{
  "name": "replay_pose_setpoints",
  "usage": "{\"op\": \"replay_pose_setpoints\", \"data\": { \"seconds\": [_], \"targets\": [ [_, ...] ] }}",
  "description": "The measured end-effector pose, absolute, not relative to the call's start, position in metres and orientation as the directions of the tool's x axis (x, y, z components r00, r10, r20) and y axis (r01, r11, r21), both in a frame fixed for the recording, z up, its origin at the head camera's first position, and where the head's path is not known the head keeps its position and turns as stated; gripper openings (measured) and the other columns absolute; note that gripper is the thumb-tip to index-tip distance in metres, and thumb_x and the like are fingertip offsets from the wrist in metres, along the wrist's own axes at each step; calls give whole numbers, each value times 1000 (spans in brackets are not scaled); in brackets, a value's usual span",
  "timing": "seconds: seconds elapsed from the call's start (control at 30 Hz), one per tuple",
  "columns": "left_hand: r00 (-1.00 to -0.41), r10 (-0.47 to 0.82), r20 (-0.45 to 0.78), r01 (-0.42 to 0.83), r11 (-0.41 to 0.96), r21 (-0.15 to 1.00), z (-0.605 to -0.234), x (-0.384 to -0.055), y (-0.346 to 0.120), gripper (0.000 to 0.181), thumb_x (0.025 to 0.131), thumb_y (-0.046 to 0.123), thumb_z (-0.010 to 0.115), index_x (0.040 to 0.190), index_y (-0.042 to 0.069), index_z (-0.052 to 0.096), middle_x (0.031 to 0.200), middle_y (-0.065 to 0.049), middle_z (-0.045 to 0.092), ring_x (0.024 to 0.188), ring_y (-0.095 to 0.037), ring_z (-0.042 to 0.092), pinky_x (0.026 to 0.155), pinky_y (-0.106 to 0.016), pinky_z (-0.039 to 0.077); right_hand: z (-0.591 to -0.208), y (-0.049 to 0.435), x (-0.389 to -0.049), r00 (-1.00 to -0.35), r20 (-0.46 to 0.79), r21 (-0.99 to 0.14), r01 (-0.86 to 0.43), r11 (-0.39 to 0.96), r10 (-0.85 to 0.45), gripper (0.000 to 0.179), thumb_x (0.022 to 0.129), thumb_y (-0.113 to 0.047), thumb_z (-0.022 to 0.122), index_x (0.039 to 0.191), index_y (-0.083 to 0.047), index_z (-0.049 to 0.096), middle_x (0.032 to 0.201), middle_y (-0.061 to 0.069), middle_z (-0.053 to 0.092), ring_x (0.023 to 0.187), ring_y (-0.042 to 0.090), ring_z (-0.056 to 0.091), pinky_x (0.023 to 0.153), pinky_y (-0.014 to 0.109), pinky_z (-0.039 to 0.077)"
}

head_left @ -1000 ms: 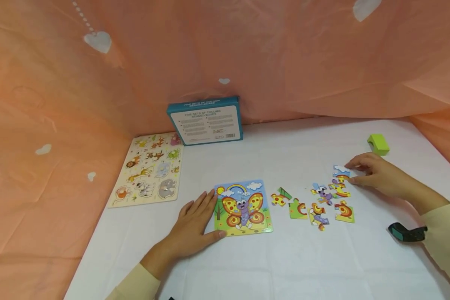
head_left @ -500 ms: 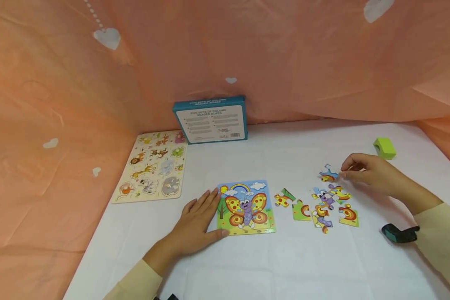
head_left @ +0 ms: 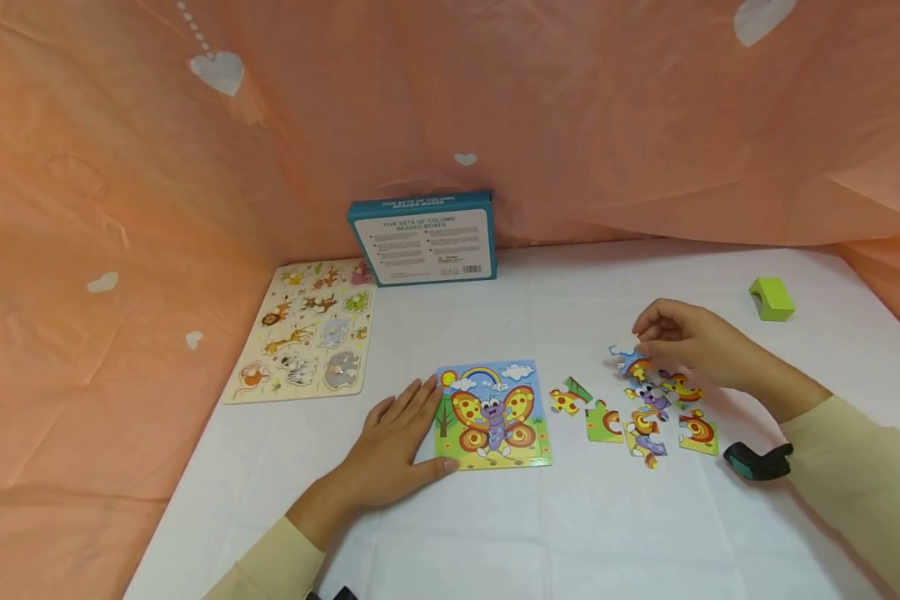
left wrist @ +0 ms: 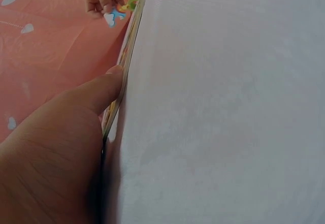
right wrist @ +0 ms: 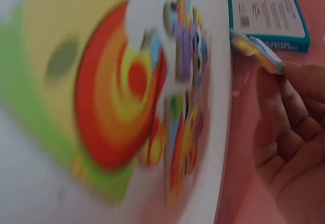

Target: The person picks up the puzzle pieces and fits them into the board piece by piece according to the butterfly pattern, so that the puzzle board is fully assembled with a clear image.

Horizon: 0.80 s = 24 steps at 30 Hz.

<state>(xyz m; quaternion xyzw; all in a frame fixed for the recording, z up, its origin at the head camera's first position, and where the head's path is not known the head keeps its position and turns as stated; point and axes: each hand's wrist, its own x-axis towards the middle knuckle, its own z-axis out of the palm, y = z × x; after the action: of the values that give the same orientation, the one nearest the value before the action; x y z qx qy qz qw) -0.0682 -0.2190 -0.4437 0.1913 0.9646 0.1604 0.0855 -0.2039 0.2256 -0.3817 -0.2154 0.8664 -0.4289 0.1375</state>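
My left hand (head_left: 390,446) lies with straight fingers along the left edge of a square butterfly picture board (head_left: 495,417). Its thumb touches the lower left corner; the left wrist view also shows that thumb against the board's edge. Between thumb and fingertips my right hand (head_left: 693,346) pinches a jigsaw piece (head_left: 632,363) with blue sky and part of a rainbow. In the right wrist view this piece (right wrist: 259,51) is tilted and raised off the table. Several loose butterfly pieces (head_left: 648,433) lie below the right hand, and a green-cornered piece (head_left: 603,422) lies nearer the board.
An animal peg puzzle (head_left: 300,333) lies at the back left. Beside it a blue and white box (head_left: 427,242) stands against the peach curtain (head_left: 570,125). A green arched block (head_left: 772,298) sits at the back right.
My right hand has picked up the sky-and-rainbow piece from the upper right of the loose pieces and carried it left. The left hand stays by the board.
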Motion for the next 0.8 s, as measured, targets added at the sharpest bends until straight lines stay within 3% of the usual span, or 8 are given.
{"op": "replay_pose_setpoints", "data": {
  "seconds": [0.13,0.33,0.43,0.6,0.8],
  "targets": [
    [-913,399,-77,350,869,350,-445,-68,-219,105,102,73,56,174,6,19,182,-3,5,166,-26,2,128,-59,8,-380,208,-201,-856,-52,-814,-262,519,-515,29,107,-7,70,135,0,71,106,10,69,85,26,64,68,31,54],
    [-913,401,-75,351,866,356,-444,-68,-219,106,102,74,55,174,6,19,182,-3,5,166,-26,1,128,-60,7,-383,178,-197,-839,-57,-882,-212,422,-541,22,108,-8,69,127,1,75,105,13,68,85,23,70,67,32,58],
    [-914,401,-68,352,863,363,-445,-68,-220,106,102,75,55,174,6,20,182,-3,5,166,-26,1,128,-59,7,-387,160,-196,-822,-72,-910,-178,376,-565,22,107,-8,70,126,4,74,103,14,68,85,24,71,74,34,62],
    [-914,402,-56,355,859,369,-448,-68,-220,106,101,75,55,174,7,20,182,-2,5,166,-26,2,127,-59,7,-395,131,-194,-799,-124,-928,-116,353,-588,21,108,-5,68,125,5,73,100,16,69,84,26,69,78,34,62],
    [-913,397,-96,344,873,345,-445,-68,-220,106,102,76,53,174,8,15,182,-1,0,166,-22,-3,128,-57,5,-400,107,-194,-801,-152,-922,-95,375,-579,19,109,-6,67,124,2,74,97,14,69,82,26,69,74,33,61]
  ]
}}
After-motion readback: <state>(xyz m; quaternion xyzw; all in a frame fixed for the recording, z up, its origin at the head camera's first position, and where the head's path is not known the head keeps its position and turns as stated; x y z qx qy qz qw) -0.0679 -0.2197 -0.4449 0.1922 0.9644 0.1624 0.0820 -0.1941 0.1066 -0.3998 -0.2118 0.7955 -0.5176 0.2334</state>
